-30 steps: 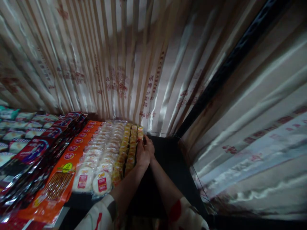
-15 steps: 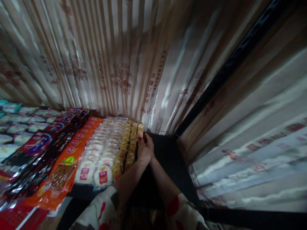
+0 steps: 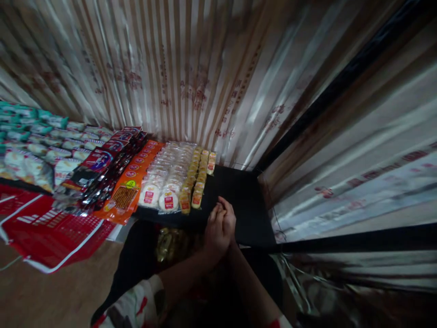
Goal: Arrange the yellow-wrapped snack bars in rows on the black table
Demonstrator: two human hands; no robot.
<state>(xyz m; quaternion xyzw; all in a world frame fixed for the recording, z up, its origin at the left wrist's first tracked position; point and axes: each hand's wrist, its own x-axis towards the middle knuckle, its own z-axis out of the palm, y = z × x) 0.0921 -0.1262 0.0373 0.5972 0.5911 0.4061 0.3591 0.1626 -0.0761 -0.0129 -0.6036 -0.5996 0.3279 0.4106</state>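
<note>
My left hand (image 3: 214,233) and my right hand (image 3: 229,219) are pressed together over the front edge of a black shelf (image 3: 246,197). Their fingers are closed against each other, and anything between them is hidden. Just beyond the hands, two rows of small yellow snack packs (image 3: 197,178) run toward the back wall. Left of these rows lie clear-wrapped round white cakes (image 3: 164,193). The hands touch none of these. Below the shelf edge, by my left forearm, more yellowish packs (image 3: 168,243) sit in a dark space.
Orange packets (image 3: 132,180), dark red and black packets (image 3: 99,166) and teal-and-white packets (image 3: 32,146) fill the shelf to the left. A red printed bag (image 3: 48,233) lies over its front edge above a wooden floor (image 3: 51,294). Shiny striped sheeting (image 3: 170,68) forms the back and right walls.
Both hands have drawn back from the far end of the yellow pack rows to the shelf's front edge. The view has pulled back, showing the floor and red bag.
</note>
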